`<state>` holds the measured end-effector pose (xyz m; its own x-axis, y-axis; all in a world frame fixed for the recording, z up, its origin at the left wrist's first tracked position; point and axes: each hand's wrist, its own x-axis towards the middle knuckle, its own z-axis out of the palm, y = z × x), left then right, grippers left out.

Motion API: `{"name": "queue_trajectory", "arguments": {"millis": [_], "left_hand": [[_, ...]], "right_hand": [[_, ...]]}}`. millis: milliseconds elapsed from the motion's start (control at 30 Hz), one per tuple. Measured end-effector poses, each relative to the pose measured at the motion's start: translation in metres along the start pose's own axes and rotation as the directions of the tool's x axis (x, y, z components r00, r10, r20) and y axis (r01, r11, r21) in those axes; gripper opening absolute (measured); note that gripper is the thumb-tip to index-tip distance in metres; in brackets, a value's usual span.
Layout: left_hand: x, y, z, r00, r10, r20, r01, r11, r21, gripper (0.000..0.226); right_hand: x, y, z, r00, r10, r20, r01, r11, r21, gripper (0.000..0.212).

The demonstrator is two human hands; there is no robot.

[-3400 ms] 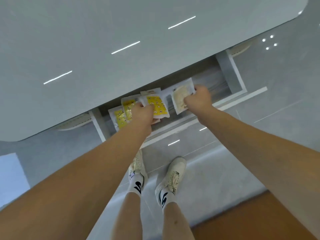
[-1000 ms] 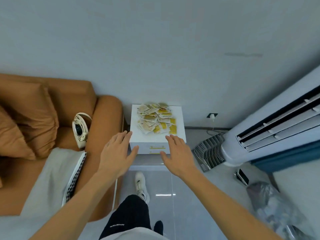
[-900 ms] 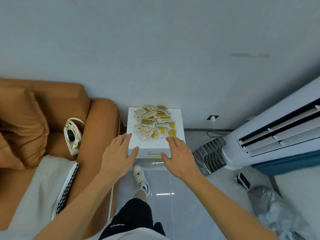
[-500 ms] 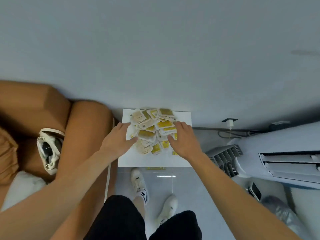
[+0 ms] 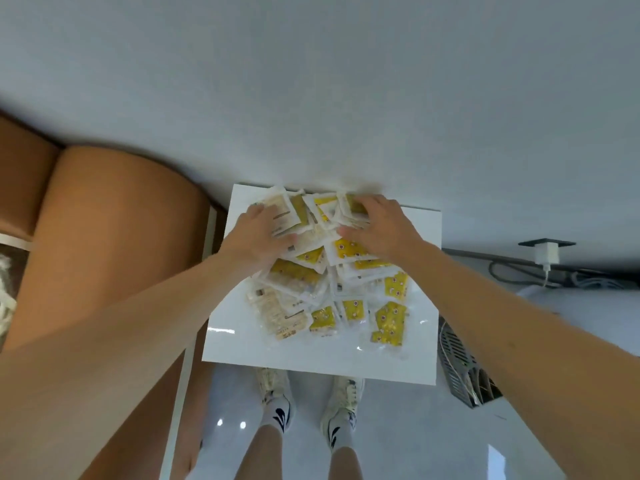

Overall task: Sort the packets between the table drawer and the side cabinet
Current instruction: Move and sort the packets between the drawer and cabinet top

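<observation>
A heap of small packets point(image 5: 329, 289), some yellow and some beige, covers the top of the white side cabinet point(image 5: 415, 358) against the wall. Both hands lie on the far part of the heap. My left hand point(image 5: 263, 237) rests with spread fingers on beige packets point(image 5: 280, 213) at the far left. My right hand point(image 5: 377, 226) reaches over the far right packets, its fingertips on a packet point(image 5: 353, 202) by the wall and its thumb on a yellow one point(image 5: 346, 249). Neither hand lifts anything. The table drawer is out of view.
A brown sofa arm point(image 5: 104, 254) stands tight against the cabinet's left side. On the right are a floor air-conditioner grille point(image 5: 464, 368) and a wall socket with a charger point(image 5: 547, 254). My feet point(image 5: 308, 393) stand just before the cabinet.
I have turned from the table drawer to the side cabinet and stepped close. Both hands moved from its front edge onto the pile, then to its far part.
</observation>
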<state>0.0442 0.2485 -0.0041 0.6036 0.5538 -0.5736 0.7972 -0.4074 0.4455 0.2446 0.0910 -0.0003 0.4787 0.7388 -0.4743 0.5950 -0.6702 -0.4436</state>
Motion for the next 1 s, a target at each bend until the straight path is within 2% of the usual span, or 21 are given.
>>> {"name": "queue_trajectory", "arguments": {"millis": [133,233,333,467,700,867,1000], "left_hand": [[0.019,0.004,0.007,0.999,0.046,0.024,-0.048,0.994,0.103,0.07],[0.026,0.006,0.004,0.988,0.151,0.02,-0.151,0.956,0.251,0.061],[0.031,0.01,-0.002,0.974,0.224,0.014,-0.214,0.906,0.366,0.05],[0.034,0.016,-0.002,0.976,0.217,0.016,-0.201,0.871,0.449,0.05],[0.036,0.012,0.006,0.974,0.211,-0.085,-0.16,0.902,0.4,0.046],[0.02,0.005,0.012,0.956,0.27,-0.111,-0.214,0.907,0.364,0.065],[0.003,0.001,0.007,0.941,0.301,-0.158,-0.229,0.905,0.358,0.069]], "right_hand": [[0.015,0.007,0.003,0.999,-0.031,-0.021,0.031,0.999,-0.018,0.083],[0.017,0.012,0.0,0.998,-0.048,-0.045,0.049,0.999,0.009,0.08],[0.016,0.015,0.001,0.998,-0.039,-0.049,0.043,0.995,0.085,0.071],[0.016,0.012,0.005,0.997,-0.023,-0.077,0.035,0.986,0.162,0.052],[0.016,0.009,0.021,0.98,-0.135,-0.148,0.124,0.989,-0.083,0.058],[0.015,0.008,0.028,0.963,-0.144,-0.227,0.11,0.981,-0.158,0.05],[0.005,0.003,0.027,0.947,-0.155,-0.281,0.114,0.981,-0.157,0.053]]}}
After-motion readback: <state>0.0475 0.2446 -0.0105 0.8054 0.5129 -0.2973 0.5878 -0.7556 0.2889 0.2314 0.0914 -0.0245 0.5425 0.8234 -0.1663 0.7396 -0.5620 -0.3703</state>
